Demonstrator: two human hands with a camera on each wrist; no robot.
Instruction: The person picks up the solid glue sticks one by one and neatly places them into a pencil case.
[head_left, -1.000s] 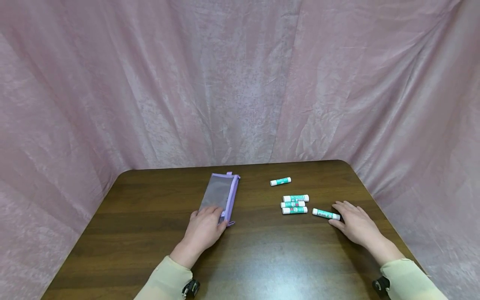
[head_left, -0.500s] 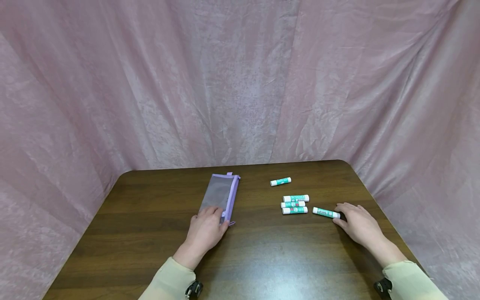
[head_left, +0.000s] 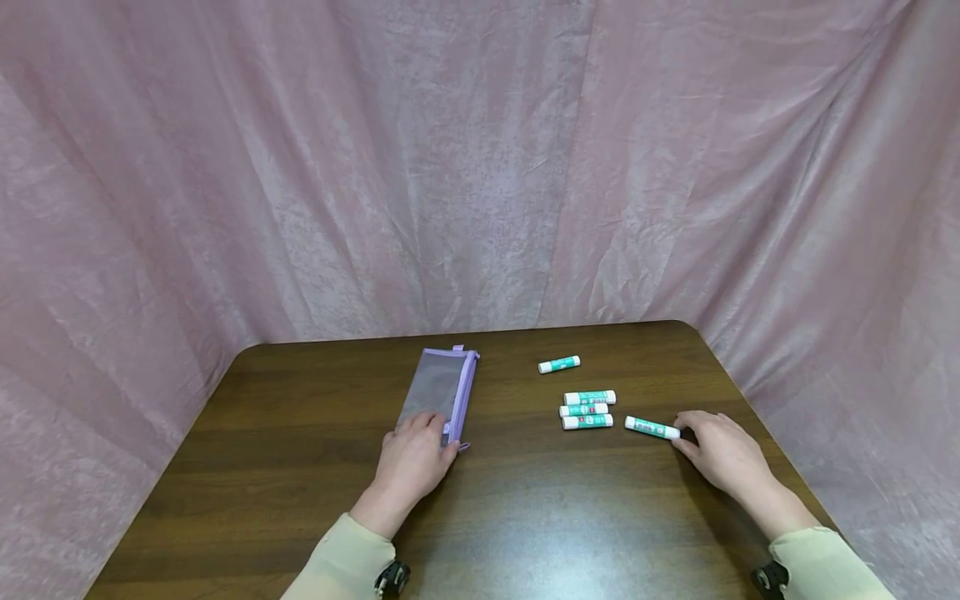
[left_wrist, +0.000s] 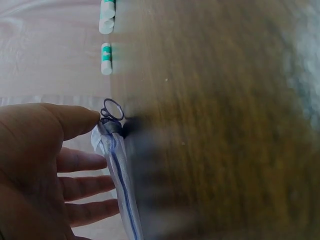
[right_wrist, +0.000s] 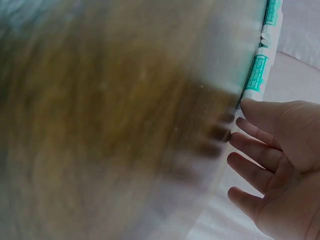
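A purple-edged mesh zip pouch (head_left: 437, 387) lies on the left part of the table. My left hand (head_left: 411, 458) rests on its near end, fingers relaxed. In the left wrist view the thumb touches the pouch corner by the zipper pull ring (left_wrist: 113, 109). To the right, a green-and-white glue stick (head_left: 651, 427) lies slightly slanted. My right hand (head_left: 723, 454) is at its right end, thumb and index finger on either side of the cap. In the right wrist view the thumb tip overlaps the glue stick's end (right_wrist: 256, 75), while the other fingers are loosely spread.
Three more glue sticks (head_left: 587, 410) lie side by side left of the slanted one. Another glue stick (head_left: 558, 364) lies farther back, alone. The brown wooden table (head_left: 300, 400) has rounded far corners. A pink velvet curtain (head_left: 450, 167) hangs behind it.
My right hand has shifted slightly right, with thumb and index finger drawing closer together at the glue stick's end. The left hand and the pouch have hardly moved.
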